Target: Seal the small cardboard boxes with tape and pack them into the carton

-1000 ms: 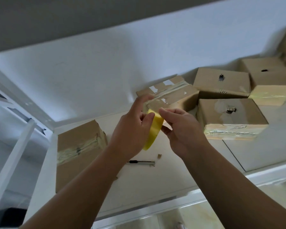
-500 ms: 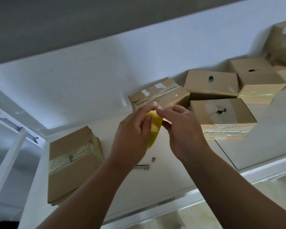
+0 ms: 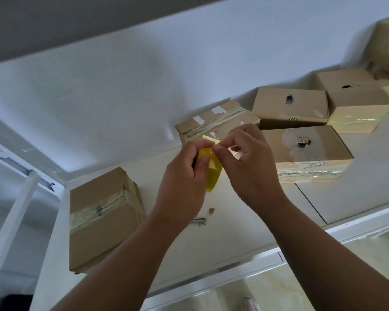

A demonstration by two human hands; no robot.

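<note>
The bright yellow plastic tape roll (image 3: 212, 176) contrasts with brown rectangular cardboard boxes (image 3: 330, 149), pale-tape-banded and black-blotched, on the flat white table (image 3: 234, 232).

Yellow tape roll (image 3: 212, 176), gripped on edge, hangs before several taped brown boxes (image 3: 312, 153).

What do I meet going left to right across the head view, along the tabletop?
taped box → left hand → tape roll → right hand → torn box → far box. The boxes behind the hands overlap these, so they are left out.
</note>
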